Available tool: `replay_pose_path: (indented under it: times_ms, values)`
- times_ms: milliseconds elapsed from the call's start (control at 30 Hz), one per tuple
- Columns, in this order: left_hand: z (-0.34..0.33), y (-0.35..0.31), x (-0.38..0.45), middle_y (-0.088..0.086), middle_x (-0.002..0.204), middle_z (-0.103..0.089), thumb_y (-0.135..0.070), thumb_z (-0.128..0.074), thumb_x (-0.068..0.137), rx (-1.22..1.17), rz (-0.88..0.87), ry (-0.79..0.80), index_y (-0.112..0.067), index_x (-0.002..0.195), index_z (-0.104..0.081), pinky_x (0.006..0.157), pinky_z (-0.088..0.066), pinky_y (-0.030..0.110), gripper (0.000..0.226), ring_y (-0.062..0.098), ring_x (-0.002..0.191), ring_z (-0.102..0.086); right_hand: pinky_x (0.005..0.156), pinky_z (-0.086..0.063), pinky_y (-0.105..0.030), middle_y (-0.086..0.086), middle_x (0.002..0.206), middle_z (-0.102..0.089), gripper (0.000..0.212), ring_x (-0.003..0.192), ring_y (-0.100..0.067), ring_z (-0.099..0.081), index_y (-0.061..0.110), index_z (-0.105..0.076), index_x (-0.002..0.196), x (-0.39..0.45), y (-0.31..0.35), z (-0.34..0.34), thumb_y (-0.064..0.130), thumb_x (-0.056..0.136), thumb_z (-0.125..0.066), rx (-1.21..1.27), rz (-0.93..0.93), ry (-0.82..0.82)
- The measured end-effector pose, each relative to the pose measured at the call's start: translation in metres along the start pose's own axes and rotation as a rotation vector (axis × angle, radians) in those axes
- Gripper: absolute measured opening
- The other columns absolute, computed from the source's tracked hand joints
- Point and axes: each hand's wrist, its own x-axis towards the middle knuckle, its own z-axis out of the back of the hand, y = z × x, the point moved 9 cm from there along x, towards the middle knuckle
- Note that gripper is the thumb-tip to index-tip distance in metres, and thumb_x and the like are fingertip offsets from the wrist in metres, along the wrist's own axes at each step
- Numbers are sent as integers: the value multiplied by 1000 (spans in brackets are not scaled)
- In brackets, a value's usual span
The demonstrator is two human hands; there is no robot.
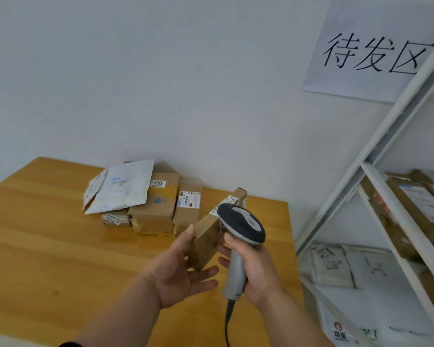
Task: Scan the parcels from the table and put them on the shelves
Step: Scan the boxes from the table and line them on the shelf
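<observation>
While my left hand grips a flat brown cardboard parcel, its label faces up. My right hand clasps a grey corded barcode scanner — just above that label.

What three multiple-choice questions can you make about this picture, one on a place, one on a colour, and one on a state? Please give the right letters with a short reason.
1. Where does the white mailer bag lie?
A. on the stacked boxes by the wall
B. on the floor
C. on the shelf

2. What colour is the table?
A. white
B. yellow-brown wood
C. black

3. What does the right hand do?
A. rests flat on the table
B. hangs with nothing in it
C. grips the scanner by its handle

Answers:
1. A, the bag leans on top of the cardboard boxes at the back of the table.
2. B, the tabletop shows a yellow-brown wood grain.
3. C, the fingers curl round the grey handle, while the left hand holds a small brown parcel in front of the scanner head.
</observation>
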Motion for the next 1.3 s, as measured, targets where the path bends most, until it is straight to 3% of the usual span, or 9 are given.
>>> replay_pose_path:
  times_ms: [133, 233, 400, 567, 700, 867, 1033, 1300]
  values:
    - [13, -10, 0, 17, 135, -47, -57, -73, 64, 13, -38, -60, -14, 132, -57, 89, -50, 61, 82, 37, 118, -52, 82, -57, -42, -4, 105, -77, 30, 94, -27, -74, 19, -69, 115, -1, -1, 2, 15, 87, -74, -50, 14, -34]
    - [32, -33, -4, 14, 127, -51, -53, -72, 63, 40, -133, -141, -18, 133, -58, 86, -50, 46, 79, 28, 108, -52, 70, -52, -39, -13, 93, -72, 23, 76, -28, -69, 8, -71, 107, -4, -1, 14, 15, 85, -74, -26, 5, -100]
    - [51, -60, -11, 15, 113, -63, -63, -63, 77, 43, -124, -176, -13, 121, -66, 68, -42, 31, 67, 26, 91, -56, 61, -46, -35, -9, 72, -60, 11, 61, -21, -57, 4, -68, 92, -10, 5, 25, 13, 86, -72, 45, -8, -156]
    - [50, -63, -13, 15, 110, -66, -71, -56, 80, 102, -77, -164, -13, 119, -68, 65, -39, 30, 71, 27, 88, -59, 64, -47, -38, -8, 71, -59, 13, 60, -20, -56, 4, -69, 90, -16, 9, 10, 14, 86, -75, -102, 35, -73]
    - [54, -60, -17, 14, 105, -69, -77, -53, 78, 93, -44, -195, -14, 116, -70, 61, -38, 30, 76, 28, 83, -61, 72, -49, -40, -3, 70, -65, 4, 64, -18, -60, 22, -74, 81, -27, 17, -7, 22, 83, -78, -332, 101, 22]
    - [60, -63, -26, 11, 96, -71, -83, -46, 79, 127, -23, -246, -17, 112, -71, 59, -34, 29, 78, 28, 80, -61, 68, -47, -26, 12, 65, -66, 5, 59, -9, -59, 20, -70, 89, -34, 24, -21, 18, 87, -74, -521, 121, 81]
    - [65, -66, -30, 12, 107, -71, -85, -44, 77, 138, -21, -275, -20, 113, -71, 59, -34, 29, 79, 29, 84, -62, 71, -49, -28, 15, 67, -66, 10, 57, -6, -60, 25, -69, 88, -37, 21, -23, 16, 86, -75, -586, 110, 78]
    - [65, -64, -32, 12, 108, -70, -85, -44, 78, 146, -25, -276, -20, 114, -71, 60, -34, 29, 78, 29, 82, -62, 69, -45, -27, 11, 58, -62, 11, 57, -8, -60, 20, -70, 91, -41, 20, -19, 22, 83, -76, -589, 108, 76]
